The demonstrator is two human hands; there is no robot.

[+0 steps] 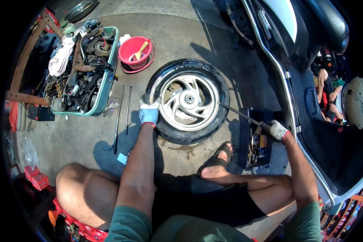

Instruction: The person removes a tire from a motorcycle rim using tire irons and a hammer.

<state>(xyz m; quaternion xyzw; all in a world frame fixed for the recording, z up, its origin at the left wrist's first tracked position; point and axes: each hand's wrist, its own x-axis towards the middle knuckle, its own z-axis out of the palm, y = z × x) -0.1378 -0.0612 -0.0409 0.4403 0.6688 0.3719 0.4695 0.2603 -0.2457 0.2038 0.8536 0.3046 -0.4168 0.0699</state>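
Two gloved hands work on one scooter wheel (188, 101), which lies flat on the concrete floor (213, 36) in front of the person, approx. in the middle of the view. Left hand (149, 112) sits on the wheel's left edge, fingers (148, 104) curled over the black tyre (162, 74) where it meets the silver rim; it presses there, nothing else in it. Right hand (276, 130) is well to the right of the wheel, fingers closed around the near end of a long thin metal lever (241, 114). The lever's long axis runs from that hand up-left to the wheel's right side, where the tip touches the tyre edge; whether it goes under the bead I cannot tell. So the left hand is the nearer one to the wheel, the right reaches it only via the lever. An open tool box (255, 139) lies just under the right hand, and the person's sandalled foot (218, 159) is near the wheel's near side.
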